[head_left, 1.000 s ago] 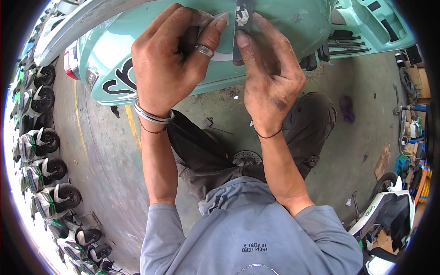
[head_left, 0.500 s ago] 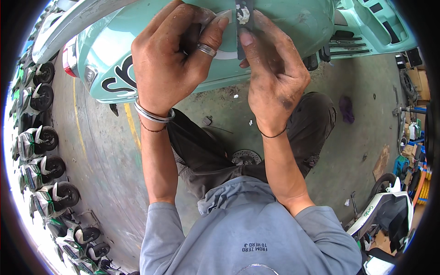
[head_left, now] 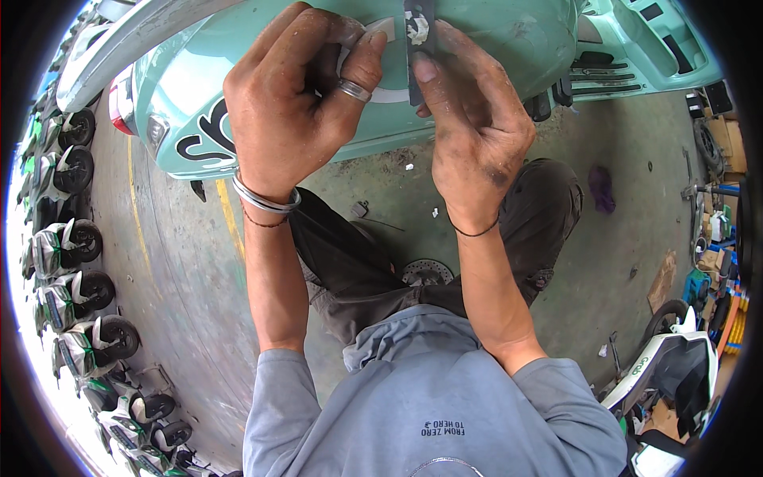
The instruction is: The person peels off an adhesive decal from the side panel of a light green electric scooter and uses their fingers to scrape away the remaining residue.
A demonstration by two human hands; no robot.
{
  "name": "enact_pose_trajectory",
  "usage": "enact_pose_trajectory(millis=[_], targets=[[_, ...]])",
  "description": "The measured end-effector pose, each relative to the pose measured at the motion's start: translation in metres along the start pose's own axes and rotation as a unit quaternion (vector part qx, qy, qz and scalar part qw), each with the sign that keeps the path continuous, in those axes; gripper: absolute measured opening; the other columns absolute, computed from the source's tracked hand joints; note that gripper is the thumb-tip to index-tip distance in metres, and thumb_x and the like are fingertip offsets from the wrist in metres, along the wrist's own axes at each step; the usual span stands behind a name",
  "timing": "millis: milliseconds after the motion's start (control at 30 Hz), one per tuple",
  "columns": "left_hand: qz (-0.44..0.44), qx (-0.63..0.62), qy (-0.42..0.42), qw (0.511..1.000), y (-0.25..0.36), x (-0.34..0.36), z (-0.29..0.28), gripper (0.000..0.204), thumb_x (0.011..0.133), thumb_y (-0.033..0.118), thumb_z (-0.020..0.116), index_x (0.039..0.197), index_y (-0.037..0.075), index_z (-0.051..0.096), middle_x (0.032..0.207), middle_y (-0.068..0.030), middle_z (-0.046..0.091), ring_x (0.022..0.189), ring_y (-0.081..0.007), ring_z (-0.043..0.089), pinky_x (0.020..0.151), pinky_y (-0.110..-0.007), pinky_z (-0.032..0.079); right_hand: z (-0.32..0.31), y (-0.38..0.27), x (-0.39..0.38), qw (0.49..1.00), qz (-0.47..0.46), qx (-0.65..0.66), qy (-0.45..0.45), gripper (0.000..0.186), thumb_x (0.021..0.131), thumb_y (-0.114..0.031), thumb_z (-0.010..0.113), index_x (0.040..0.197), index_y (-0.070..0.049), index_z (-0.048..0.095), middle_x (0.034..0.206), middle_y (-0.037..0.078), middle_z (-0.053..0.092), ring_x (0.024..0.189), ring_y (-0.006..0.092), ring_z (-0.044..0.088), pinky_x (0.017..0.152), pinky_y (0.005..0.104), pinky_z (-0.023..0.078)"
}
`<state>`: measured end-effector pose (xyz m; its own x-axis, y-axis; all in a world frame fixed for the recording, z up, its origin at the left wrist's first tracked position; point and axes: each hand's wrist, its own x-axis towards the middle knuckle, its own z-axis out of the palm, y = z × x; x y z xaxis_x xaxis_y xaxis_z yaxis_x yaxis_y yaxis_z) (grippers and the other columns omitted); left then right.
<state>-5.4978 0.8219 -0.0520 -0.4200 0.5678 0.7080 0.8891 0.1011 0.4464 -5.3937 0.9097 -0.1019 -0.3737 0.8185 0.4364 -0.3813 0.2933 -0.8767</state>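
Across the top is a glossy mint-green scooter body panel (head_left: 477,28), with black-and-white curved lettering (head_left: 205,147) at its left. My right hand (head_left: 477,119) pinches a flat dark blade-like strip (head_left: 416,60) between thumb and fingers, against the panel. Whitish scraps (head_left: 417,30) cling to the strip's upper part. Just left of it, my left hand (head_left: 306,95) is closed, thumb and index together at the edge of a white curved sticker (head_left: 389,95). Whatever lies between those fingertips is too hidden to make out.
A brake disc (head_left: 427,273) lies on the concrete floor between my legs, with small white scraps around. Parked scooters (head_left: 71,238) line the left side. At right are a purple cloth (head_left: 602,189), a white-and-black scooter part (head_left: 668,381) and cluttered boxes.
Both hands have shifted very slightly left along the panel, and the dark strip has moved with my right hand. Their grips look the same.
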Motion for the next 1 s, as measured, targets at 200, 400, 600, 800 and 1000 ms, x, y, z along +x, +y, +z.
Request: enact_pose_trajectory(millis=[200,400,600,800,1000], targets=[[0.005,0.005,-0.007,1.000,-0.0018,-0.0008,-0.0015,0.020,0.082,0.013,0.076,0.083,-0.002,0.062,0.071,-0.0052,0.063,0.061,-0.0097,0.062,0.054,-0.023,0.045,-0.0001,0.0027,0.0011,1.000,-0.019,0.006,-0.003,0.027,0.085,0.000,0.068,0.111,-0.003,0.068,0.097,0.008,0.067,0.082,0.0142,0.067,0.066,0.0256,0.054],[0.009,0.011,-0.002,1.000,-0.0027,-0.0011,-0.0010,0.023,0.081,0.016,0.077,0.083,-0.001,0.062,0.070,-0.0049,0.064,0.061,-0.0109,0.065,0.053,-0.023,0.046,-0.0020,0.0018,0.0009,1.000,-0.008,0.000,-0.011,0.027,0.085,0.000,0.068,0.111,-0.002,0.068,0.097,0.008,0.067,0.082,0.0142,0.067,0.066,0.0256,0.054],[0.001,0.013,-0.001,1.000,-0.0028,-0.0023,-0.0009,0.024,0.081,0.017,0.077,0.083,-0.001,0.062,0.071,-0.0049,0.065,0.062,-0.0110,0.066,0.052,-0.023,0.047,-0.0017,0.0011,0.0017,1.000,-0.009,0.012,-0.012,0.027,0.085,0.000,0.068,0.111,-0.002,0.068,0.099,0.008,0.068,0.085,0.0149,0.067,0.070,0.0266,0.055],[-0.007,-0.004,0.004,1.000,-0.0036,-0.0034,-0.0001,0.024,0.081,0.016,0.078,0.082,-0.002,0.062,0.071,-0.0048,0.065,0.060,-0.0099,0.065,0.050,-0.022,0.046,-0.0021,-0.0001,0.0017,1.000,-0.006,0.012,-0.012,0.026,0.085,0.000,0.068,0.111,-0.002,0.067,0.098,0.008,0.067,0.085,0.0148,0.067,0.072,0.0267,0.055],[0.001,-0.011,0.006,1.000,-0.0043,-0.0027,-0.0001,0.023,0.080,0.013,0.078,0.083,-0.003,0.062,0.070,-0.0045,0.064,0.058,-0.0097,0.064,0.048,-0.022,0.045,-0.0040,-0.0043,0.0035,0.999,0.020,0.022,-0.022,0.025,0.086,-0.001,0.068,0.110,-0.001,0.067,0.100,0.007,0.068,0.087,0.0141,0.067,0.072,0.0267,0.055]])
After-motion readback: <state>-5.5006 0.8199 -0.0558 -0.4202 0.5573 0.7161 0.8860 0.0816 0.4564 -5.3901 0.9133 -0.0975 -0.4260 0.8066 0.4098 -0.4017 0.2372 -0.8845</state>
